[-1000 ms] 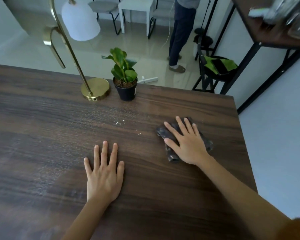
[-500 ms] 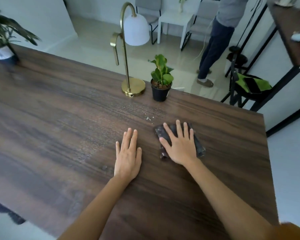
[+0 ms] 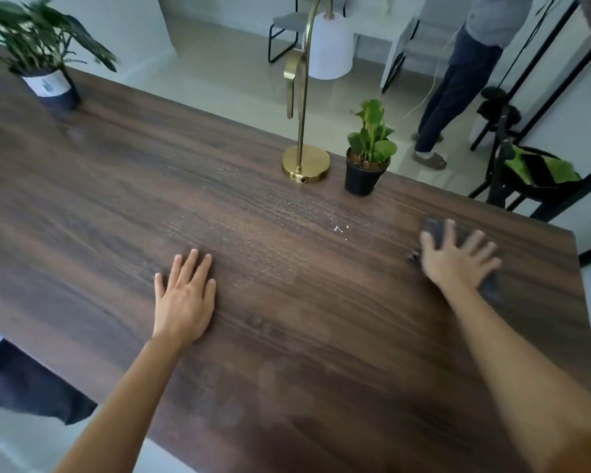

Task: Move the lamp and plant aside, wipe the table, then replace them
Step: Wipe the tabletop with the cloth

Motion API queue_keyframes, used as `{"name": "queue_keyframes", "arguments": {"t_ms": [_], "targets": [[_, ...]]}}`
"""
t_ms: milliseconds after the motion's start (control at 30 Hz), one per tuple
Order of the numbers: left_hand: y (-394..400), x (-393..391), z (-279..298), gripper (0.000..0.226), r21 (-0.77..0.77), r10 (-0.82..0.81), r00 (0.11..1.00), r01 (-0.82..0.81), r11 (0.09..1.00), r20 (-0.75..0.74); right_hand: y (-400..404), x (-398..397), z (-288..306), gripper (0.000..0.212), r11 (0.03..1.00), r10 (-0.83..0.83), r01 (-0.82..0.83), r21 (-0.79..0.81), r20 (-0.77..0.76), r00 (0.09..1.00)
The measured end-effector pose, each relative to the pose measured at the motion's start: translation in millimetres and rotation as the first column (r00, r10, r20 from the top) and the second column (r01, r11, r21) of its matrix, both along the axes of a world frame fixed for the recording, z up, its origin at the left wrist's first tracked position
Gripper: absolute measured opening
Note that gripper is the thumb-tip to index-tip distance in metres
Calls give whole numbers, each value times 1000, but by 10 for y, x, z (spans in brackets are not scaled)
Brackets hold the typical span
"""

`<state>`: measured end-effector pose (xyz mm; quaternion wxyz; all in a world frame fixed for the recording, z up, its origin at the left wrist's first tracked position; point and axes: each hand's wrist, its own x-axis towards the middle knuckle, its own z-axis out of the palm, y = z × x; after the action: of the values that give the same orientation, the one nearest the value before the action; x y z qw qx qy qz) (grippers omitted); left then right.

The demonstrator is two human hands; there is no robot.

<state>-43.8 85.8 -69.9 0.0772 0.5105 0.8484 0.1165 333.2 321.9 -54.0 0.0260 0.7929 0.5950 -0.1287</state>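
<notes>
A brass lamp [image 3: 305,163] with a white shade stands at the far edge of the dark wooden table [image 3: 116,206]. Right beside it is a small green plant [image 3: 367,158] in a black pot. My right hand [image 3: 456,259] lies flat, fingers spread, pressing a dark cloth [image 3: 437,230] onto the table near its right end. My left hand [image 3: 185,295] rests palm down on the bare wood, holding nothing. A few white specks [image 3: 340,229] lie on the table in front of the plant.
A larger leafy plant [image 3: 45,52] in a white and dark pot stands at the table's far left corner. A person [image 3: 458,80] stands on the floor beyond the table. A black chair [image 3: 533,172] with a green cushion sits off the right corner.
My right hand has slid the cloth to the right, away from my left hand and towards the table's right end. The view has swung left, bringing in the larger plant.
</notes>
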Motion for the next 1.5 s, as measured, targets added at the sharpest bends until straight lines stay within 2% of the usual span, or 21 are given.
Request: {"name": "queue_keyframes", "arguments": {"t_ms": [67, 167, 267, 300, 333, 400, 500, 567, 633, 700, 767, 867, 933, 967, 1033, 1133, 1200, 1267, 1333, 1400, 1500], "targets": [[-2, -50, -23, 53, -26, -28, 999, 28, 999, -24, -101, -856, -20, 76, 976, 218, -218, 18, -25, 976], [19, -67, -47, 55, -67, -43, 998, 41, 997, -34, -680, -1766, -82, 71, 828, 561, -558, 53, -54, 826], [11, -78, -77, 57, -73, -52, 998, 49, 996, -40, -1308, -1571, -98, 65, 650, 760, -753, 101, -76, 646], [11, -87, -87, 59, -68, -54, 998, 51, 996, -42, -1469, -1308, -120, 64, 633, 774, -768, 102, -75, 628], [14, -89, -92, 60, -68, -56, 997, 53, 996, -45, -1586, -994, -136, 63, 653, 757, -751, 97, -65, 650], [31, -82, -109, 61, -69, -56, 998, 53, 996, -40, -1629, -348, -129, 65, 766, 641, -639, 73, -21, 767], [37, -66, -119, 58, -58, -57, 998, 56, 997, -25, -1203, 194, -51, 74, 960, 280, -280, 3, 19, 960], [36, -70, -107, 60, -45, -60, 998, 59, 997, -18, -758, 68, -7, 79, 1000, 26, -26, 4, 8, 1000], [32, -78, -104, 61, -48, -67, 997, 66, 997, -23, -347, -392, 19, 80, 989, -150, 150, 3, -12, 989], [23, -85, -105, 61, -62, -77, 997, 74, 995, -33, -184, -1050, -4, 77, 997, -72, 72, -3, -18, 997], [25, -95, -102, 60, -66, -83, 996, 81, 995, -29, -382, -1755, -51, 73, 980, 200, -199, 9, -37, 979], [11, -115, -83, 58, -72, -110, 994, 109, 991, -5, -1140, -2264, -110, 67, 838, 544, -537, 94, -68, 837], [-8, -199, -58, 58, -68, -152, 988, 152, 986, 5, -1717, -2027, -122, 65, 730, 682, -672, 122, -61, 729], [-21, -258, -51, 58, -64, -174, 985, 174, 983, 4, -1930, -1753, -144, 64, 715, 698, -689, 119, -65, 713], [-39, -357, -62, 58, -40, -205, 979, 204, 978, -19, -2116, -1046, -144, 66, 801, 597, -589, 108, -60, 800], [-33, -383, -97, 60, -39, -223, 974, 222, 974, -33, -1902, -169, -63, 81, 981, 192, -192, 27, 6, 981], [-27, -372, -102, 60, -37, -227, 973, 226, 973, -36, -1544, -60, 7, 94, 998, -68, 68, 0, 14, 998], [-28, -373, -100, 61, -49, -230, 973, 228, 972, -36, -1188, -351, 66, 99, 981, -196, 196, -4, -31, 980], [-28, -375, -99, 60, -58, -229, 973, 226, 972, -32, -1020, -906, 51, 89, 996, -88, 88, -5, -60, 994], [-26, -380, -96, 59, -61, -234, 972, 232, 971, -31, -1220, -1584, -65, 74, 983, 184, -183, 26, -61, 981], [-36, -394, -88, 59, -69, -245, 969, 243, 968, -30, -2053, -2181, -164, 66, 827, 553, -541, 152, -52, 831]]}}
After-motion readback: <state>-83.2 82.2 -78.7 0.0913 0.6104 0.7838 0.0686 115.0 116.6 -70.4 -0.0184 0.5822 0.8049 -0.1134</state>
